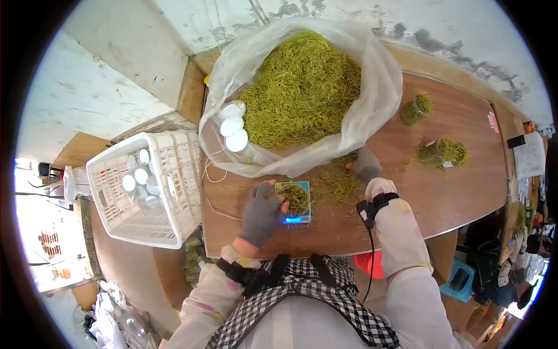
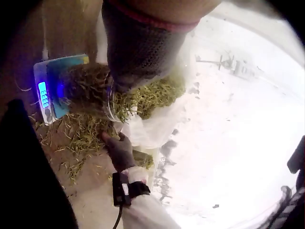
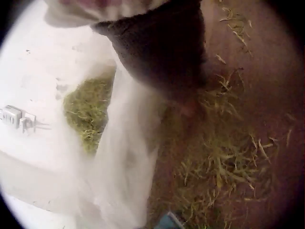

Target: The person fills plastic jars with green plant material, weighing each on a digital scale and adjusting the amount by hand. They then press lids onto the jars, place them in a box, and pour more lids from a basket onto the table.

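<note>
My left hand (image 1: 263,212), in a grey fingerless glove, holds a clear jar (image 2: 90,93) at its rim. Dried green strands fill the jar, which stands on a small blue scale (image 1: 307,212) with a lit display. To the right, my right hand (image 1: 367,165), gloved alike, reaches down beside the plastic bag's edge. Its fingertips are at a loose pile of dried green strands (image 1: 340,186) on the table. In the right wrist view the fingers are blurred and mostly hidden, so I cannot tell what they hold.
A large clear plastic bag (image 1: 381,87) of green strands stands at the back, with white lids (image 1: 236,141) at its left side. A white crate (image 1: 185,174) with capped jars stands left. Two filled jars (image 1: 414,111) are on the brown table (image 1: 465,192) at right.
</note>
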The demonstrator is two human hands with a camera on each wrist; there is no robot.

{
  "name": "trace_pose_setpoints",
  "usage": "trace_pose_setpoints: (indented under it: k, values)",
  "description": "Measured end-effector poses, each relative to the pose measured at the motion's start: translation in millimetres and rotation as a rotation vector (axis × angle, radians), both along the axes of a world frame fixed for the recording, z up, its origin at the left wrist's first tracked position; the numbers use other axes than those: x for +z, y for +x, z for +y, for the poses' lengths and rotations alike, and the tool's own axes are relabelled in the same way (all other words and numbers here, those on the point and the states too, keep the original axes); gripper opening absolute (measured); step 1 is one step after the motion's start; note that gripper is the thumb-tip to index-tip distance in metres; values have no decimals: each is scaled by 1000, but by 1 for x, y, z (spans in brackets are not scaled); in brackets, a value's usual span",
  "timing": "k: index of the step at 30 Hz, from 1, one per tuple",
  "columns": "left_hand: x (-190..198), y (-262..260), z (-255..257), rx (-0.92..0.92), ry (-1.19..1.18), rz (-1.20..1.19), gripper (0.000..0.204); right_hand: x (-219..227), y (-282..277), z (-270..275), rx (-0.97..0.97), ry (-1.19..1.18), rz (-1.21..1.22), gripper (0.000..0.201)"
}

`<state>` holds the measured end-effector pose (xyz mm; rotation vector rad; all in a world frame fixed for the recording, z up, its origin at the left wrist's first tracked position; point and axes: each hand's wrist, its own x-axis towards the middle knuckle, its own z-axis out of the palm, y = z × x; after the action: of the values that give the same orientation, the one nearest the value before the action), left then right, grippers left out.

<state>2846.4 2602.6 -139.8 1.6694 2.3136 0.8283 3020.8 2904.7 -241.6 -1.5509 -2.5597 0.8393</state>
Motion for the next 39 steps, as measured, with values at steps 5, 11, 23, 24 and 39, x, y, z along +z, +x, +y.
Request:
trace_pose_setpoints:
  k: [5,11,23,24,39]
  values:
    - [5,4,-1,45,-29,-41,21,-6,7,11,-2,-141,-81,47]
    - [-7,3,-5,78,31,-84,22,24,44,-41,-63,-217,109,39]
    - [-2,6,-23,97,162,-281,53,111,-43,-184,360,162,358,15]
    - [3,7,-25,69,176,-260,52,106,-45,-185,359,213,285,15]
    - [-12,9,-18,-34,40,159,33,109,-21,-202,452,464,44,38]
